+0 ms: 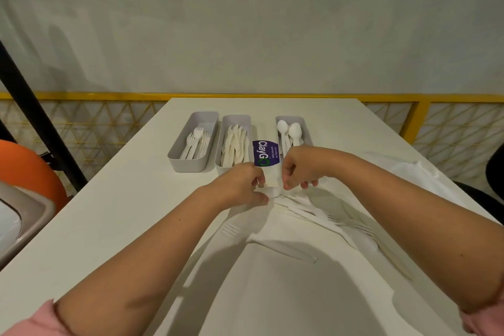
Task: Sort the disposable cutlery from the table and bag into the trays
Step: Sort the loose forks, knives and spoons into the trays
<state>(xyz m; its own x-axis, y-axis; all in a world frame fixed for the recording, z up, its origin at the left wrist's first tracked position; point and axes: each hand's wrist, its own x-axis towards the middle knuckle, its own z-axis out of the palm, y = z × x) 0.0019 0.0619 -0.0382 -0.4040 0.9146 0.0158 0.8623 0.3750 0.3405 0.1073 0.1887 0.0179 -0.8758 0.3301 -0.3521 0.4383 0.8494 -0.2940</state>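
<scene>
Three grey trays stand in a row at the far middle of the table: a fork tray (174, 157), a knife tray (236, 119) and a spoon tray (294, 119). Loose white cutlery (313, 211) lies piled in front of them, with a single fork (231, 229) and a knife (286, 251) nearer to me. My left hand (240, 185) and my right hand (300, 166) are close together just above the pile's far end, fingers curled. Both pinch a small white piece (272, 192) between them; its kind is unclear. A clear plastic bag (409, 169) lies at the right.
A table sign (266, 153) with a purple label stands between the knife and spoon trays, just behind my hands. The white table (122, 213) meets a yellow railing (81, 95) at the back. An orange chair (27, 169) is at the left.
</scene>
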